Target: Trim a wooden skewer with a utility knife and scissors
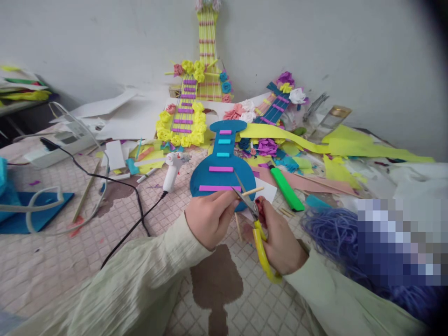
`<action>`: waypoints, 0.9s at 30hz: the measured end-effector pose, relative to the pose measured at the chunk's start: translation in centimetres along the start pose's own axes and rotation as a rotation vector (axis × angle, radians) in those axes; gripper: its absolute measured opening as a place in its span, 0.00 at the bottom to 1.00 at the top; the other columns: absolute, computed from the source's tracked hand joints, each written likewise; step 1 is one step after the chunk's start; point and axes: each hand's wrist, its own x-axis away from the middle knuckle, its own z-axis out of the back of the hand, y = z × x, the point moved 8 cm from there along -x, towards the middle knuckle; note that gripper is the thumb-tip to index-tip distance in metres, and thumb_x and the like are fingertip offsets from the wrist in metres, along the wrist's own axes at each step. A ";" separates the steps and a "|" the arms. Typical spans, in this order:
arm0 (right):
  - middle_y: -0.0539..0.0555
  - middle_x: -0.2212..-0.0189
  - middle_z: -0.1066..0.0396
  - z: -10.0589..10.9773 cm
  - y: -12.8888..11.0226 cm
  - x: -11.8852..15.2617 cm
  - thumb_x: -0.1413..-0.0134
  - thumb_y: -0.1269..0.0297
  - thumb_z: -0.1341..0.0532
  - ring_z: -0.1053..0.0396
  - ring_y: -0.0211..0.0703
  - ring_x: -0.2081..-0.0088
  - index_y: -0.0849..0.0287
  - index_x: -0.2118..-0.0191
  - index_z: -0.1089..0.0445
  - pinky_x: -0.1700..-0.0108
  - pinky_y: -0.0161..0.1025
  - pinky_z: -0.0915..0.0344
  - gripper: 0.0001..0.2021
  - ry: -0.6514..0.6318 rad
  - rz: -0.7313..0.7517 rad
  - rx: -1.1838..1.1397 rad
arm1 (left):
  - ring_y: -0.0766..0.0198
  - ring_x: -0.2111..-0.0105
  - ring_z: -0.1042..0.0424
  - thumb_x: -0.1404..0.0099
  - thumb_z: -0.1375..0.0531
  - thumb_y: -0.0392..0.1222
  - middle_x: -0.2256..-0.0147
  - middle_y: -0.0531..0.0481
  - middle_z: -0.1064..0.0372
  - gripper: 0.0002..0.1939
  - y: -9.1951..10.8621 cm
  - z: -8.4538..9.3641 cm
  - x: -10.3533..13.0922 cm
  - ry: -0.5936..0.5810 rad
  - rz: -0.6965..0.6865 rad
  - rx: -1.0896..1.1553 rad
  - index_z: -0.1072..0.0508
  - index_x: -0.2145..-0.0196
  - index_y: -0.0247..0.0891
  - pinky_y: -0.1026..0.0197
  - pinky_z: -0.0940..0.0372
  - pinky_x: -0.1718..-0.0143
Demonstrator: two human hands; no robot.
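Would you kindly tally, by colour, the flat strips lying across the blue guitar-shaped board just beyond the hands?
Purple rectangular strips: 3
Light-blue rectangular strips: 2
Total on the blue guitar-shaped board: 5

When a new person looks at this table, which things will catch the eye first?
Probably the tall yellow stringed guitar shape, upright before the pale grey wall. Next, the flat blue guitar-shaped cutout with pink and turquoise strips, in the centre. Nearer, the yellow-handled metal scissors in the right hand also stand out.
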 end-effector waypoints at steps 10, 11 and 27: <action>0.55 0.69 0.39 0.1 -0.4 0.3 0.59 0.68 0.46 0.37 0.45 0.67 0.57 0.65 0.47 0.65 0.43 0.37 0.12 -0.025 0.005 -0.050 | 0.70 0.84 0.44 0.37 0.53 0.36 0.83 0.57 0.46 0.09 0.3 0.1 0.1 0.008 -0.019 -0.001 0.35 0.71 0.35 0.67 0.50 0.82; 0.54 0.69 0.39 0.2 -0.4 0.3 0.60 0.68 0.46 0.37 0.45 0.68 0.57 0.66 0.47 0.66 0.42 0.37 0.12 -0.015 0.007 -0.039 | 0.71 0.84 0.44 0.37 0.53 0.36 0.83 0.57 0.46 0.09 0.3 0.2 0.1 0.007 -0.013 0.000 0.35 0.70 0.35 0.68 0.50 0.82; 0.53 0.68 0.40 0.3 0.3 0.1 0.60 0.67 0.42 0.37 0.43 0.67 0.58 0.62 0.45 0.64 0.41 0.36 0.16 0.043 0.004 -0.064 | 0.72 0.83 0.42 0.37 0.53 0.36 0.82 0.55 0.42 0.12 0.4 0.4 -0.3 0.021 -0.050 0.100 0.38 0.78 0.35 0.69 0.46 0.81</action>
